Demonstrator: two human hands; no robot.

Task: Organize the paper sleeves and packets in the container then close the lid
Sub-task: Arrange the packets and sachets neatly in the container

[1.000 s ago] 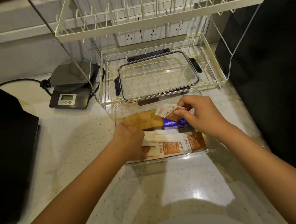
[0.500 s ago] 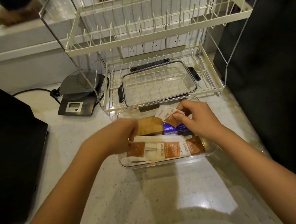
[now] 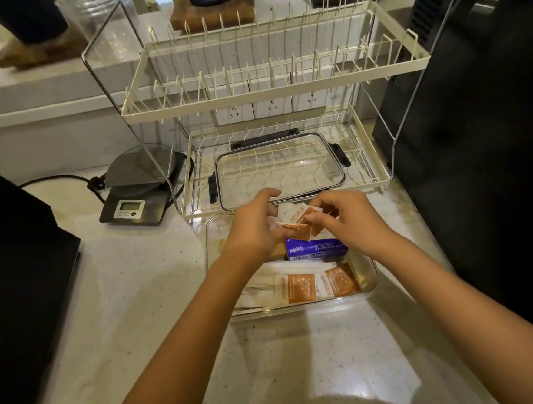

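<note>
A clear rectangular container (image 3: 370, 284) stands on the counter, lid off. Inside lie white paper sleeves (image 3: 266, 280), two orange-and-white packets (image 3: 298, 288) at the front, and a blue packet (image 3: 315, 249) behind them. Above the container's back half, my left hand (image 3: 254, 226) and my right hand (image 3: 351, 218) meet, each pinching orange packets (image 3: 301, 220); the left holds one, the right a small bunch. The clear lid (image 3: 280, 169) with dark latches lies on the lower shelf of the rack behind the container.
A white two-tier wire dish rack (image 3: 283, 102) stands right behind the container. A digital scale (image 3: 136, 204) with a cable sits at the left. Dark appliances flank the counter: one at the left (image 3: 17, 266), one at the right (image 3: 476, 155).
My left hand rose from the front of the container with an orange packet and moved back to meet my right hand. The camera tilted up.
</note>
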